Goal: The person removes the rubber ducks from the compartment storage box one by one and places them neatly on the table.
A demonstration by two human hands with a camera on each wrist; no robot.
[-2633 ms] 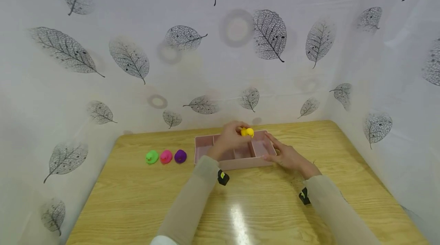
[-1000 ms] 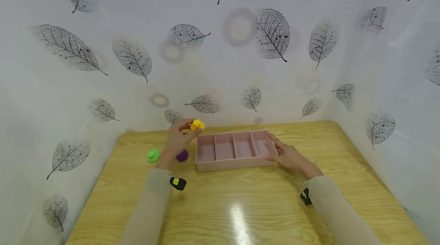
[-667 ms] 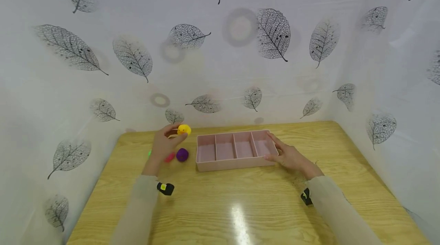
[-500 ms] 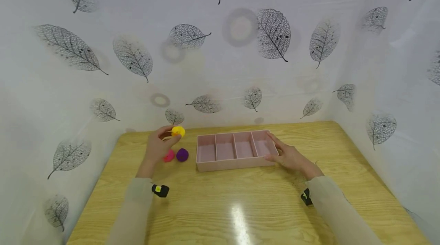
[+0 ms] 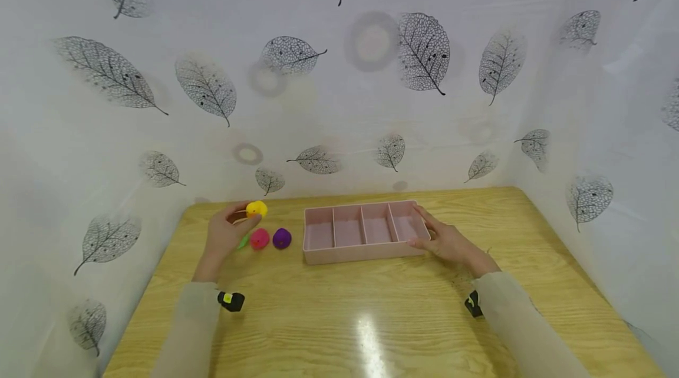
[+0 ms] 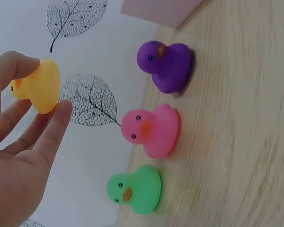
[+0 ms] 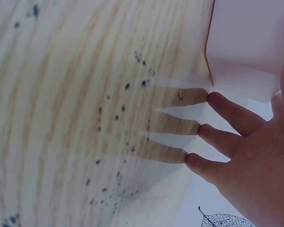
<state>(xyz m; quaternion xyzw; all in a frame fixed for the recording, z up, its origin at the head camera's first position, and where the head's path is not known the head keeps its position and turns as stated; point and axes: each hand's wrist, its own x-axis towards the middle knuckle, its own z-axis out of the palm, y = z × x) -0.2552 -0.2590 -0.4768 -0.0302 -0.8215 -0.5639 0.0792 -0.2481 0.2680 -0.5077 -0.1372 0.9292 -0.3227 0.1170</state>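
My left hand (image 5: 225, 233) pinches a yellow rubber duck (image 5: 257, 209) (image 6: 38, 87) between thumb and fingers, just above the table at the back left. Below it a green duck (image 6: 135, 189), a pink duck (image 5: 259, 239) (image 6: 151, 130) and a purple duck (image 5: 282, 238) (image 6: 168, 64) stand in a row on the wood. The green duck (image 5: 243, 242) is mostly hidden by my hand in the head view. My right hand (image 5: 442, 239) (image 7: 236, 142) lies flat, fingers straight, against the right end of a pink four-compartment tray (image 5: 318, 254) (image 7: 246, 38), whose compartments hold nothing.
The wooden table (image 5: 371, 319) is walled on three sides by a white leaf-print curtain (image 5: 339, 83). Bare wood lies in front of the tray and to its right.
My left hand has carried the yellow duck from over the tray leftward, past the purple and pink ducks, and lowered it toward the row's left end. The right hand has stayed at the tray.
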